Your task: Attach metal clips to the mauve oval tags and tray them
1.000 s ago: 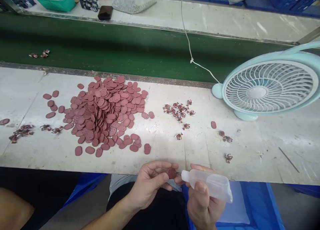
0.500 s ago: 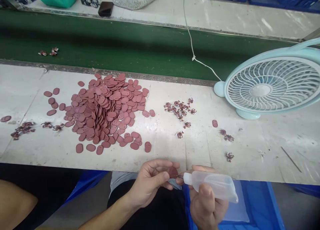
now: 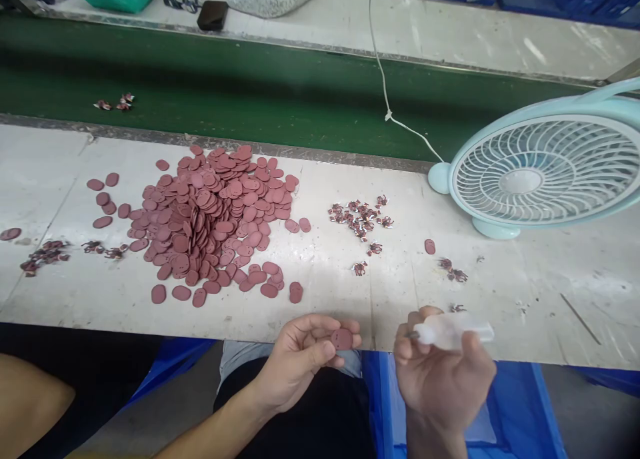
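Note:
My left hand (image 3: 305, 359) pinches a reddish oval disc (image 3: 342, 339) between thumb and fingers at the table's front edge. To its right, my right hand (image 3: 440, 372) is wrapped round a translucent squeeze bottle (image 3: 457, 331), whose thin tip points left, apart from the disc. A large heap of similar oval discs (image 3: 215, 212) lies on the white table (image 3: 320, 272), left of centre. Small brown-and-white figure pieces (image 3: 361, 218) are gathered right of the heap, with a few more (image 3: 454, 271) farther right.
A light blue fan (image 3: 545, 172) stands at the right, its cord running back. Behind the table lies a green belt (image 3: 250, 92) with a few small pieces. Blue bins (image 3: 537, 406) are below the front edge. Another person's arm (image 3: 35, 406) shows at lower left.
My right hand has drawn the bottle away from the disc, to the right. My left hand still holds the disc, now turned more face-up. The pieces on the green belt have shifted right.

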Demonstrator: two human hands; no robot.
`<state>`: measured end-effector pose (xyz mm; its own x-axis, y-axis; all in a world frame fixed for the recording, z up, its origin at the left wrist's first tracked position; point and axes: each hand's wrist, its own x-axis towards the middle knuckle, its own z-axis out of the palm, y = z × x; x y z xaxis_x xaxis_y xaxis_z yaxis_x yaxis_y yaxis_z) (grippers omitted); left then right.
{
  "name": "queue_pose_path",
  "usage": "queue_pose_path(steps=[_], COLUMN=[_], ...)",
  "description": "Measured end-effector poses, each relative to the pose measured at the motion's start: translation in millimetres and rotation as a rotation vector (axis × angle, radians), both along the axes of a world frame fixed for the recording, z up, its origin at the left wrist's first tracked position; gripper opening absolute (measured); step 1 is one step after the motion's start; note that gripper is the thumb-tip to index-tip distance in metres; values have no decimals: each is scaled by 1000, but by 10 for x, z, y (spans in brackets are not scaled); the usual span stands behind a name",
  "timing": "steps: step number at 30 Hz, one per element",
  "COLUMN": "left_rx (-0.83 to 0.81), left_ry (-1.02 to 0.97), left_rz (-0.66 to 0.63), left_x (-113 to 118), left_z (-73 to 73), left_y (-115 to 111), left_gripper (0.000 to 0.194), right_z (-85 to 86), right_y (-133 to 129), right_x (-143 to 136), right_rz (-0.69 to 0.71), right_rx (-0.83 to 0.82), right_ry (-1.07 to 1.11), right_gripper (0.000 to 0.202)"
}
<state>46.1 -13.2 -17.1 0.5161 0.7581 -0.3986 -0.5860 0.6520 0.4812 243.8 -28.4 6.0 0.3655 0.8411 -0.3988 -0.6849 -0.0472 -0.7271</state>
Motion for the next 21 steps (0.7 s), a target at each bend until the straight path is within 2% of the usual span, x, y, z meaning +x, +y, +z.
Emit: queue_pose_path(steps=[3,6,9,11,12,13,16,18,21], left_rx=[-13,-18,-32,-49,-55,-61,-68,-70,-73], left_ry=[-32,-38,-7,24,38,52,75,78,87], left_rz=[4,14,26,37,44,52,78,88,96], left_x=[-23,-42,-72,-103,-122,-141,-195,-216,-218], left_z=[3,2,-7,-16,-21,-26,-34,-29,-6], left_y=[18,34,47,54,57,60,69,73,80], left_gripper=[19,18,18,18,18,18,18,18,16], right_z=[-225,-552,-735,-712,-665,-603,-407,-326,-324], right_y=[105,182,214,184,157,128,114,217,517], right_x=[342,641,802,783,732,656,349,158,-15], right_rz=[9,114,194,181,158,146,174,289,480], right_rx=[26,184,273,310,321,309,165,51,-72], right_ry=[560,1051,1167,1117,1004,781,-129,-688,-1388], right_gripper=[32,26,18,23,27,29,22,18,29])
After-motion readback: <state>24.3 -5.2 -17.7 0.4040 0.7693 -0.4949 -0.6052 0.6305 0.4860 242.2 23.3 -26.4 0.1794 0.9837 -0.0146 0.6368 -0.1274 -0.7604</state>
